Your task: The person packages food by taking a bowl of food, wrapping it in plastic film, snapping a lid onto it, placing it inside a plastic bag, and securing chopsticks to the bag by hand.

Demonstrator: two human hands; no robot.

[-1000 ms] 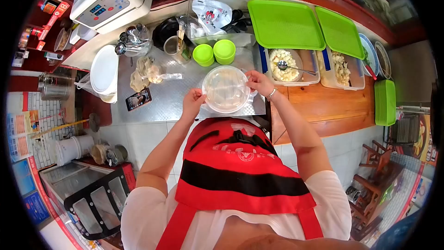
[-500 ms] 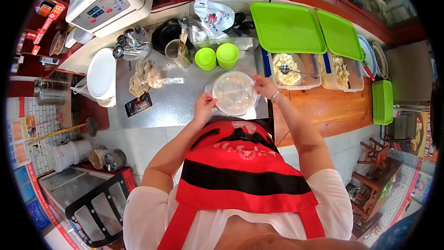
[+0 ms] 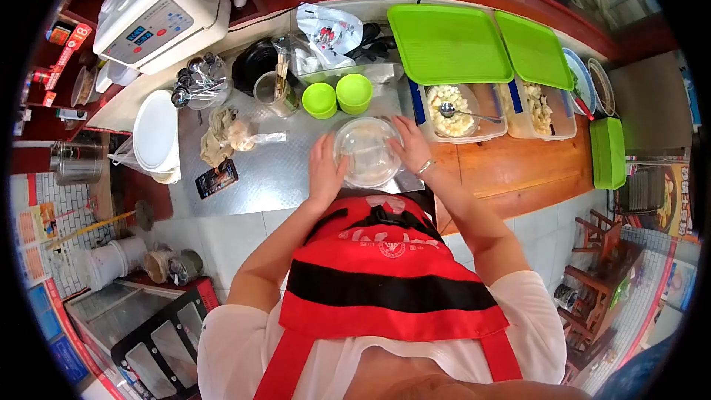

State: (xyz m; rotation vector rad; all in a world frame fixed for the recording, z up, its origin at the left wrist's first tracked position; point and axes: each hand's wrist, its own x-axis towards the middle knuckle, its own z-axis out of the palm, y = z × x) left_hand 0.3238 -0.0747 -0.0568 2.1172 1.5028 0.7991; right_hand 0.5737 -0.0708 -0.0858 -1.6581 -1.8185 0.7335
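We have both hands on the clear tub, which sits between them over the near part of the metal counter, just in front of the green bowls. We cannot tell whether its base rests on the metal or is held slightly above it.

Our left hand holds the tub's left edge, fingers laid along the outside and thumb over the rim. Our right hand holds the opposite edge in much the same way. How hard either squeezes, we cannot tell.

For good handling, we do best to keep the two thumbs matched and the pressure even, since thin plastic like this probably flexes if one side is pinched harder. Spread fingers should steady it better than tips alone. We also keep the tub level and mind our right elbow side, where the food box with its spoon stands near.
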